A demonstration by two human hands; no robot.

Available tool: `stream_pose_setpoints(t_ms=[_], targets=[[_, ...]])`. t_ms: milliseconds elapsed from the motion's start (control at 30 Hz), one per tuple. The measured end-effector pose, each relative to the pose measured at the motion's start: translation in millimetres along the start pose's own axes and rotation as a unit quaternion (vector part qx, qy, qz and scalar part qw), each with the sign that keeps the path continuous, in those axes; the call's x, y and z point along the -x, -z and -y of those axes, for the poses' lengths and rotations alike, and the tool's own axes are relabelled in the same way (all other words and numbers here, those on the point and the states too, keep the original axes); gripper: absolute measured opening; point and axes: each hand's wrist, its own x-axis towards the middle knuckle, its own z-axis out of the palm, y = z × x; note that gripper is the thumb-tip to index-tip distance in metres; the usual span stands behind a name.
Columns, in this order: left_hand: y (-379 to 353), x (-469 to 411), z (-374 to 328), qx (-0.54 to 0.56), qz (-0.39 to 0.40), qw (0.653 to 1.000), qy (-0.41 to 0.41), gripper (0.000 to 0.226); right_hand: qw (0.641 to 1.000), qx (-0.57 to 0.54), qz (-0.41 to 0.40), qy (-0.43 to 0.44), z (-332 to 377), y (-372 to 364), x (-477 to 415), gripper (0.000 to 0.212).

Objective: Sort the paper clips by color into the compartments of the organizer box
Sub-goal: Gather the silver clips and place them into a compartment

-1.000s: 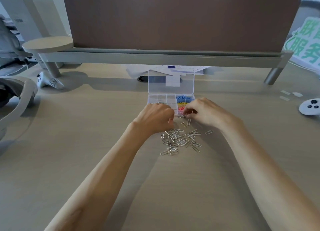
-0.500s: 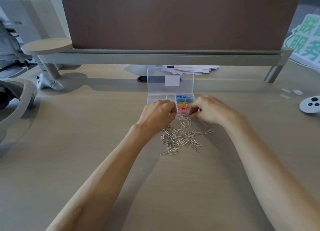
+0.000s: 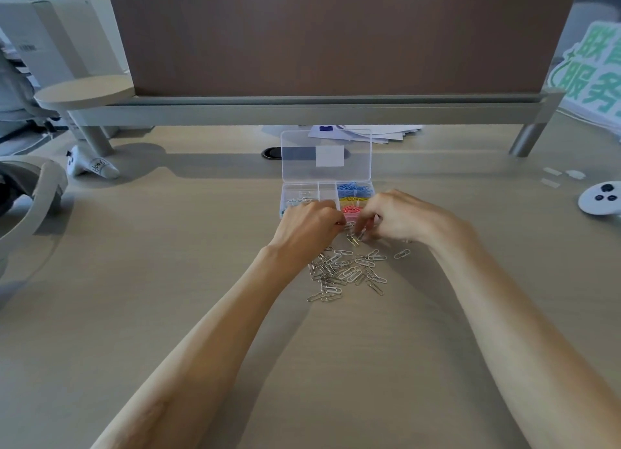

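At the far left of the frame a white controller [image 3: 90, 166] lies on the desk [image 3: 168, 280]. Just above the middle sits the clear organizer box [image 3: 283, 196], its lid [image 3: 302, 169] standing open. Pale clips [image 3: 297, 201] lie in a left compartment, and down the right side, far to near, come blue clips [image 3: 353, 189], yellow clips [image 3: 351, 199] and pink clips [image 3: 351, 210]. The left hand [image 3: 311, 223] covers the box's near edge, fingers curled under; I cannot tell whether it has a clip. Below both hands the pile of silver paper clips [image 3: 346, 270] lies scattered on the desk. The right hand [image 3: 400, 218], just beside the left, bends its fingers [image 3: 363, 225] down onto the pile's upper clips; whether one is pinched I cannot tell. A stray clip [image 3: 402, 254] lies further right, and a round white controller [image 3: 601, 198] sits at the right edge.
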Motion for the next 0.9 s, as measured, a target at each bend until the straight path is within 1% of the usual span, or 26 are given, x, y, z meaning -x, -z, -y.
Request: stream_pose_setpoints(t_ms=[200, 367, 567, 667, 733, 833, 900], targets=[[2, -1, 0, -0.019, 0.019, 0.999, 0.017, 0.018, 1.000, 0.003, -0.002, -0.005, -2, 0, -1, 0.012], [2, -3, -1, -0.029, 0.020, 0.999, 0.010, 0.020, 1.000, 0.001, -0.004, 0.002, -2, 0, 0, 0.017], [2, -5, -2, -0.025, 0.041, 0.999, 0.017, 0.019, 1.000, 0.012, 0.016, 0.000, -1, 2, 3, 0.008], [2, -6, -2, -0.016, 0.054, 0.998, 0.025, 0.018, 0.999, 0.023, 0.028, -0.008, -1, 0, 0, 0.007], [1, -6, -2, -0.012, 0.058, 0.998, 0.029, 0.015, 1.000, 0.020, 0.014, -0.008, -1, -1, 0, 0.006], [5, -4, 0, 0.008, 0.062, 0.997, 0.044, 0.013, 0.999, -0.008, -0.031, 0.010, -2, 0, 1, 0.004], [13, -4, 7, 0.044, 0.055, 0.994, 0.080, 0.012, 0.995, -0.044, -0.078, 0.032, 0, 1, 1, 0.003]])
